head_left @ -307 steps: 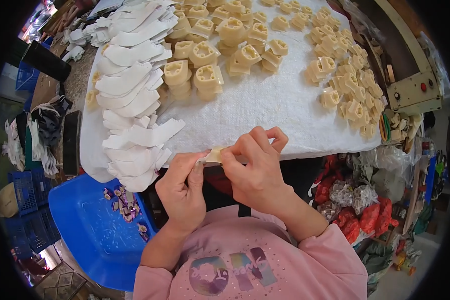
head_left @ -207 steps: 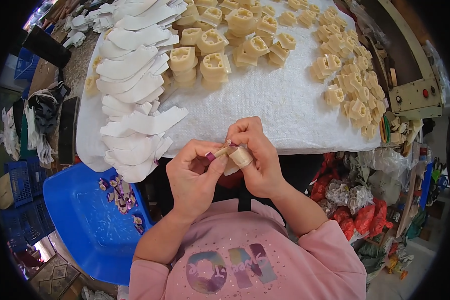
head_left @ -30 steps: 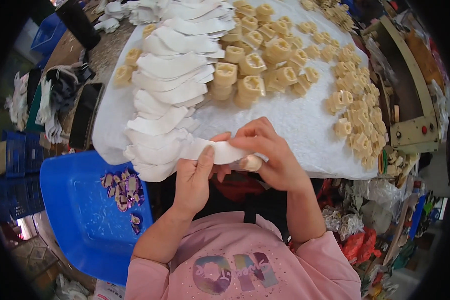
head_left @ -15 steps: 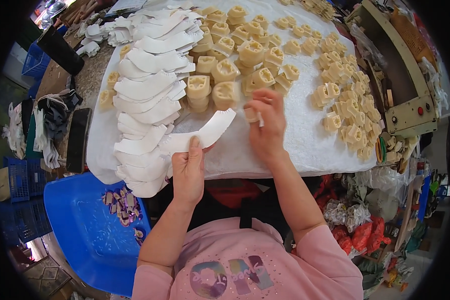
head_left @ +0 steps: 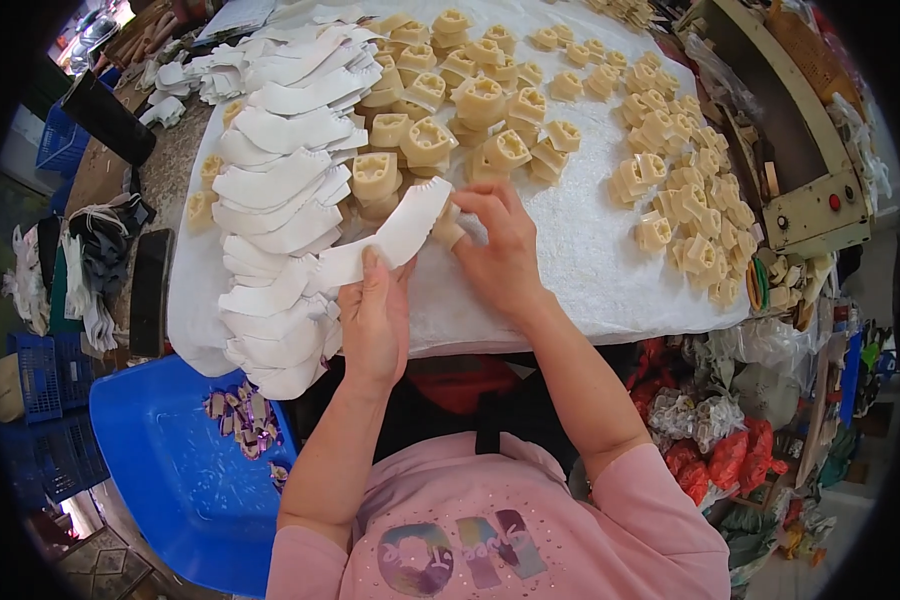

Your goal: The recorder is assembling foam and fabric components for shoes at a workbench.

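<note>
A white curved strip with small notches along its far end is pinched in my left hand, thumb on top. Behind that strip's right end, my right hand grips a cream plastic heel block, its fingers curled round it. The strip hides part of the block; whether the two touch I cannot tell. To the left of my left hand lies a long overlapping row of similar white strips. Just beyond both hands stand stacked cream heel blocks, hollow on top.
More cream blocks spread along the right of the white-covered table. A blue basin at lower left holds purple-wrapped pieces. A dark phone lies at the left, and a beige metal machine frame stands at the right.
My right hand has moved left with the heel block, up to the strip's end. The left hand has raised and tilted the strip slightly. The whole view has shifted a little.
</note>
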